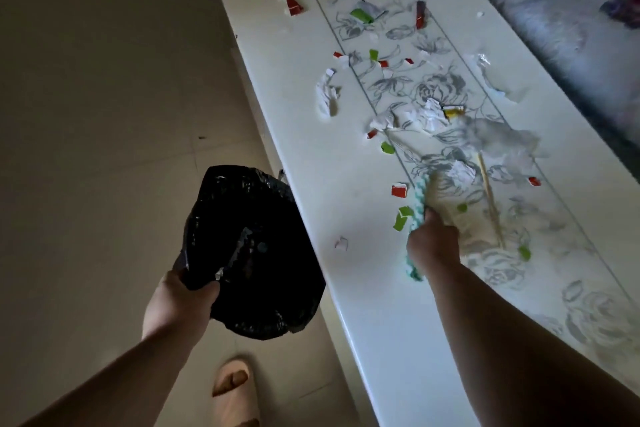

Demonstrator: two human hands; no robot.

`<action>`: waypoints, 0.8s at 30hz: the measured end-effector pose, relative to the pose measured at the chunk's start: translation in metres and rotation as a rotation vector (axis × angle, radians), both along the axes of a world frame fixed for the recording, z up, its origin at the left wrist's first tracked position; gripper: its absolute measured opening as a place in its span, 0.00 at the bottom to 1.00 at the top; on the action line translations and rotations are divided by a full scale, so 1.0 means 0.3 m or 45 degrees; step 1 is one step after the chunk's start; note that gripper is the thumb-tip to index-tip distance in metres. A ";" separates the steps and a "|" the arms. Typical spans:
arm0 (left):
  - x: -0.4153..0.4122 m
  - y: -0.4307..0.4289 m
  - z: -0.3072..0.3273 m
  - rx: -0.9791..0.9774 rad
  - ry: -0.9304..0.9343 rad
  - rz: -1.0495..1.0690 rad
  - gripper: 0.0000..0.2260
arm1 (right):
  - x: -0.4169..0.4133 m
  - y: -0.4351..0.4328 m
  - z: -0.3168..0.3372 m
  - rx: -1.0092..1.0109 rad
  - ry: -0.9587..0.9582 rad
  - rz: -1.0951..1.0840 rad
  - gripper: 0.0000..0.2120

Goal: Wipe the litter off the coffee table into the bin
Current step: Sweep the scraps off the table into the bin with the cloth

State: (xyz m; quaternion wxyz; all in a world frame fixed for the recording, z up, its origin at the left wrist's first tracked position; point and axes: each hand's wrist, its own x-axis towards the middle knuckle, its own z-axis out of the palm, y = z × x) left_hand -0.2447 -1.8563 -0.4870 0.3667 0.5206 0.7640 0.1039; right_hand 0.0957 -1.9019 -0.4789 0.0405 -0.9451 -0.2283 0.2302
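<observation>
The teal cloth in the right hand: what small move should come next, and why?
Probably sweep the teal fringed cloth leftward toward the table's near edge. Red and green paper scraps lie just left of it, and the left hand holds the black-lined bin there.

The left hand (180,302) sat at lower left of the frame, forearm outstretched, fingers (207,291) curled tight in a grip. The right hand (433,246), at centre right, was closed too, arm extended.
</observation>
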 end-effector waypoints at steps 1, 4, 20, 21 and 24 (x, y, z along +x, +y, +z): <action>-0.006 0.017 -0.002 -0.014 -0.004 -0.017 0.09 | -0.009 0.018 0.002 -0.007 -0.008 0.015 0.26; -0.026 0.052 -0.007 -0.076 -0.005 -0.037 0.09 | -0.092 0.048 0.017 0.063 0.058 0.068 0.26; 0.006 0.152 0.136 -0.148 -0.050 0.029 0.15 | -0.413 0.101 0.107 0.349 0.507 0.253 0.31; 0.011 0.161 0.140 -0.140 -0.030 0.035 0.14 | -0.384 0.092 0.110 0.413 0.476 0.188 0.31; 0.038 0.188 0.130 -0.113 0.021 0.079 0.16 | -0.254 0.037 0.111 0.594 0.334 -0.072 0.29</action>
